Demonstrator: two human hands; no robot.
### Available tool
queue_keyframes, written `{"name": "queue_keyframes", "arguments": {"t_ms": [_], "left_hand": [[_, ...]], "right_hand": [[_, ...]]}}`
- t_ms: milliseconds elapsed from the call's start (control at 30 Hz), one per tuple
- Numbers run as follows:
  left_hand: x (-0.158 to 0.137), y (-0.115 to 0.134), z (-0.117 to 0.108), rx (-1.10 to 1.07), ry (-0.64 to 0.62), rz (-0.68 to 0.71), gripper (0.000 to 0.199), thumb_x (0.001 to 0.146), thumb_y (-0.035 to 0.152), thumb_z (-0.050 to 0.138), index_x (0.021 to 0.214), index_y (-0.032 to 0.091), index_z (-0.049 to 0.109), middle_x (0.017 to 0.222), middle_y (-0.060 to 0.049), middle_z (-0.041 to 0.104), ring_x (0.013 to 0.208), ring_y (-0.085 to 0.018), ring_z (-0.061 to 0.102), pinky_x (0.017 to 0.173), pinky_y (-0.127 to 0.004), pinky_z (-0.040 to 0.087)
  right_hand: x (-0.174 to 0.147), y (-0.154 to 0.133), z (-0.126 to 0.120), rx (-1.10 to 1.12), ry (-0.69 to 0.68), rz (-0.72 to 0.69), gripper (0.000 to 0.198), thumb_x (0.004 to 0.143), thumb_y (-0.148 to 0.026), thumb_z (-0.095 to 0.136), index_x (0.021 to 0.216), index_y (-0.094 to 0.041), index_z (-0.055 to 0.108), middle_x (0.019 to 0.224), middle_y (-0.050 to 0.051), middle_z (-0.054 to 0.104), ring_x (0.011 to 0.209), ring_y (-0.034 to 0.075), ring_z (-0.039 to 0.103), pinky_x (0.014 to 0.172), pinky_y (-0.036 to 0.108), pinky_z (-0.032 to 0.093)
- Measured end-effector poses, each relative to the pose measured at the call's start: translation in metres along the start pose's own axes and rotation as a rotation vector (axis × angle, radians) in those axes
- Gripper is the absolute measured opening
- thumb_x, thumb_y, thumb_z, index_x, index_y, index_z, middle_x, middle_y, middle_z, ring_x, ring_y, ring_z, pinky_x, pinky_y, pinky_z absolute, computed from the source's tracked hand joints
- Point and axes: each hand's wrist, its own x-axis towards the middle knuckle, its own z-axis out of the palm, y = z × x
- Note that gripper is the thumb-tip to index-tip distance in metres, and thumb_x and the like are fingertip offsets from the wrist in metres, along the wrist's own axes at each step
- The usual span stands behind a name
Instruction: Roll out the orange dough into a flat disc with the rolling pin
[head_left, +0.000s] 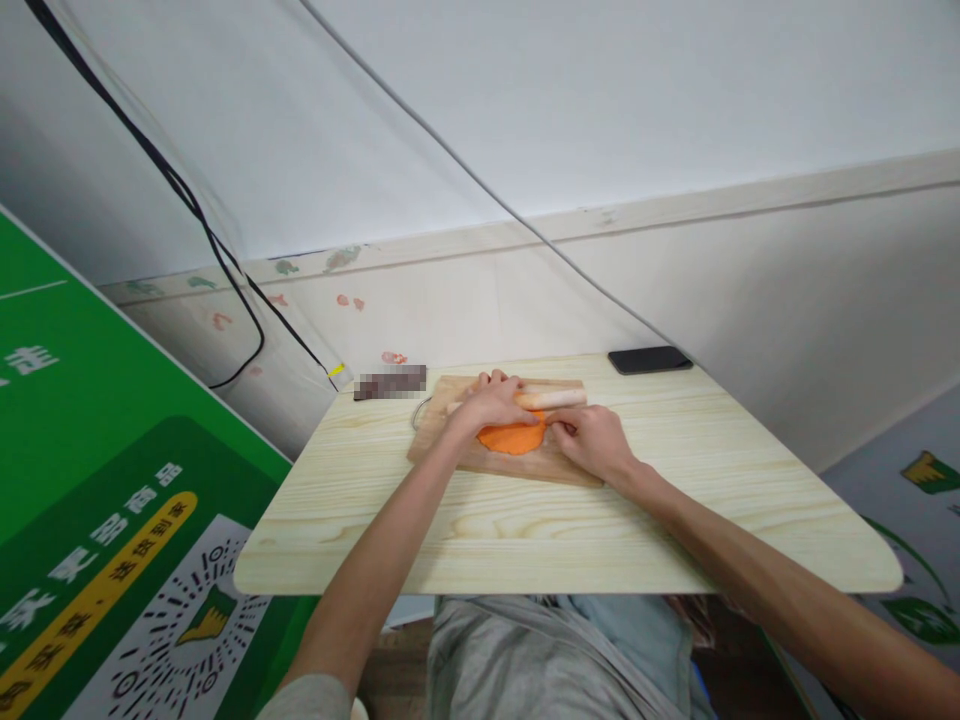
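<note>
A thin, rounded sheet of orange dough lies on a wooden cutting board. Along its far side rests a pale rolling pin with orange smears. My left hand is closed over the pin, its fingers on the far side and its thumb on the near side by the dough. At the dough's right edge, my right hand is closed in a pinch, thumb and forefinger on that edge. The fingertips partly hide the contact there.
The board sits on a light wood-grain table against the wall. A black phone lies at the back right, and a blurred dark rectangular item at the back left. Cables hang down the wall. A green printed panel stands left.
</note>
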Motion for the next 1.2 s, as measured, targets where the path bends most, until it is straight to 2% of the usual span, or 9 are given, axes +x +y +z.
{"name": "queue_keyframes", "arguments": {"t_ms": [133, 267, 433, 700, 867, 967, 1067, 1200], "left_hand": [[-0.004, -0.002, -0.001, 0.008, -0.013, 0.041, 0.068, 0.086, 0.064, 0.073, 0.146, 0.036, 0.059, 0.152, -0.010, 0.057, 0.142, -0.038, 0.051, 0.118, -0.061, 0.043], [-0.003, -0.003, -0.001, 0.011, -0.026, 0.070, 0.070, 0.085, 0.066, 0.071, 0.148, 0.037, 0.057, 0.152, -0.010, 0.057, 0.140, -0.037, 0.051, 0.119, -0.062, 0.041], [0.002, -0.002, -0.001, 0.008, -0.014, 0.032, 0.074, 0.080, 0.067, 0.075, 0.146, 0.036, 0.060, 0.149, -0.011, 0.057, 0.139, -0.039, 0.051, 0.115, -0.060, 0.046], [0.002, 0.013, -0.007, 0.064, -0.094, -0.054, 0.077, 0.081, 0.067, 0.073, 0.147, 0.031, 0.055, 0.155, -0.012, 0.052, 0.144, -0.037, 0.047, 0.118, -0.061, 0.045], [-0.006, 0.009, -0.011, 0.075, -0.122, 0.044, 0.071, 0.092, 0.061, 0.066, 0.155, 0.032, 0.048, 0.161, -0.010, 0.049, 0.148, -0.033, 0.044, 0.123, -0.058, 0.040], [-0.009, 0.006, -0.010, 0.090, -0.121, 0.084, 0.066, 0.098, 0.059, 0.059, 0.157, 0.034, 0.045, 0.162, -0.010, 0.049, 0.149, -0.034, 0.044, 0.123, -0.063, 0.039], [-0.011, 0.007, -0.007, 0.094, -0.103, 0.098, 0.067, 0.098, 0.065, 0.057, 0.155, 0.034, 0.048, 0.162, -0.011, 0.050, 0.149, -0.036, 0.043, 0.123, -0.068, 0.036], [-0.012, 0.012, -0.005, 0.093, -0.072, 0.069, 0.072, 0.093, 0.072, 0.061, 0.152, 0.031, 0.052, 0.161, -0.012, 0.052, 0.148, -0.038, 0.044, 0.122, -0.066, 0.038]], "right_hand": [[0.000, 0.001, 0.001, 0.027, -0.004, -0.004, 0.037, 0.097, -0.026, 0.052, 0.102, -0.028, 0.089, 0.085, 0.005, 0.084, 0.079, 0.024, 0.074, 0.069, 0.031, 0.044], [0.001, 0.002, 0.003, 0.030, -0.004, -0.012, 0.037, 0.096, -0.025, 0.052, 0.101, -0.027, 0.089, 0.084, 0.005, 0.084, 0.078, 0.024, 0.074, 0.070, 0.031, 0.043], [0.001, 0.002, 0.003, 0.078, -0.005, -0.044, 0.037, 0.096, -0.024, 0.053, 0.100, -0.026, 0.089, 0.081, 0.005, 0.083, 0.075, 0.022, 0.071, 0.069, 0.031, 0.043], [0.001, 0.004, 0.005, 0.151, 0.003, -0.081, 0.038, 0.094, -0.023, 0.053, 0.102, -0.026, 0.089, 0.081, 0.004, 0.083, 0.072, 0.021, 0.069, 0.068, 0.030, 0.041], [0.001, 0.002, 0.005, 0.147, 0.066, -0.002, 0.038, 0.095, -0.026, 0.053, 0.101, -0.027, 0.090, 0.078, 0.004, 0.082, 0.070, 0.022, 0.069, 0.067, 0.031, 0.041], [0.001, 0.002, 0.004, 0.155, 0.102, 0.049, 0.037, 0.095, -0.027, 0.053, 0.102, -0.028, 0.090, 0.077, 0.004, 0.082, 0.067, 0.021, 0.068, 0.066, 0.031, 0.041], [0.002, 0.003, 0.005, 0.160, 0.123, 0.074, 0.036, 0.095, -0.028, 0.054, 0.100, -0.027, 0.089, 0.075, 0.003, 0.081, 0.067, 0.021, 0.068, 0.066, 0.030, 0.041], [0.002, 0.004, 0.006, 0.186, 0.133, 0.063, 0.035, 0.094, -0.027, 0.054, 0.097, -0.027, 0.089, 0.073, 0.002, 0.080, 0.064, 0.019, 0.067, 0.065, 0.029, 0.040]]}}
